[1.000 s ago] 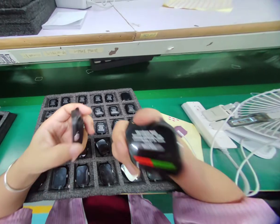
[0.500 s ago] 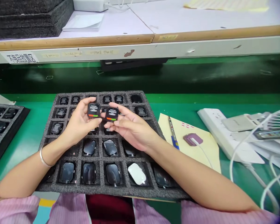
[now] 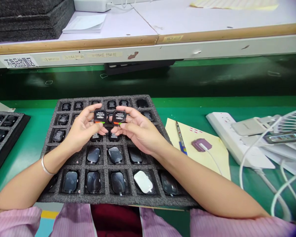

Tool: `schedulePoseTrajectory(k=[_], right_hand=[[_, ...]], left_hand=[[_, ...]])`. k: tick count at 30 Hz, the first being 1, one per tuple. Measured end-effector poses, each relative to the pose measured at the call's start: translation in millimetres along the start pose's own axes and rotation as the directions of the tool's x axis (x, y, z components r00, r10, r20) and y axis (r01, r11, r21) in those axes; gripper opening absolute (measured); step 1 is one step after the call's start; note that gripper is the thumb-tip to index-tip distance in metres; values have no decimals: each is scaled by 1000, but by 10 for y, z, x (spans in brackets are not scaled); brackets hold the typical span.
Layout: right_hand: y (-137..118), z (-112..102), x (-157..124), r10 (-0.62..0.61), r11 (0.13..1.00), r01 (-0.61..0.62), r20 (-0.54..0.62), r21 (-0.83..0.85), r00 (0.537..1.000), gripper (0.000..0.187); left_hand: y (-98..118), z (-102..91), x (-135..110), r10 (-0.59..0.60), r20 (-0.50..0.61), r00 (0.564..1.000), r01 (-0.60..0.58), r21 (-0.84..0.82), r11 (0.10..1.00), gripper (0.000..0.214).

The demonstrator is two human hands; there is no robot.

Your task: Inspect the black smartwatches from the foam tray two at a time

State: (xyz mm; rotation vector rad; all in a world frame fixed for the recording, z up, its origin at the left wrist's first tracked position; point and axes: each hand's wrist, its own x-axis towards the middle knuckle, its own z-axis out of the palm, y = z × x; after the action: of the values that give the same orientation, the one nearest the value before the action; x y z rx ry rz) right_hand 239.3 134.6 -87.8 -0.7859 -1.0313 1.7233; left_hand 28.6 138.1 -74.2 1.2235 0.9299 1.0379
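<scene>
One lit watch (image 3: pixel 100 115) gripped in the left hand (image 3: pixel 82 130), a second lit watch (image 3: pixel 119 115) in the right hand (image 3: pixel 141 131) | both above the foam tray (image 3: pixel 113 199), angled face-up, probably for reading, thumbs at lower edges | tray pockets seemingly keep the other watches (image 3: pixel 70 181) apart | green bench (image 3: pixel 27 141) under tray; yellow sheet (image 3: pixel 172 131), power strip (image 3: pixel 228 135) right of it; shelf (image 3: pixel 207 19) beyond it

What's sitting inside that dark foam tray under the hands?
Dark watch faces, several showing white text, and one white piece in the front row. The left hand and right hand cover part of the tray, so anything beneath can't be seen.
</scene>
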Motion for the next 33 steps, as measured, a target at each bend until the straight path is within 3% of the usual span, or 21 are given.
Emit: schedulePoseTrajectory(k=[12,17,33], right_hand=[[11,16,-5,-74,989,77,24,-124,997,48],[4,21,-5,-68,993,70,33,-91,997,51],[63,-8,21,-68,992,67,-11,-112,998,43]], left_hand=[[-30,11,8,56,17,998,-57,58,997,50],[4,46,-17,31,42,999,-31,2,1000,57],[34,123,-65,-64,17,998,65,-77,995,47]])
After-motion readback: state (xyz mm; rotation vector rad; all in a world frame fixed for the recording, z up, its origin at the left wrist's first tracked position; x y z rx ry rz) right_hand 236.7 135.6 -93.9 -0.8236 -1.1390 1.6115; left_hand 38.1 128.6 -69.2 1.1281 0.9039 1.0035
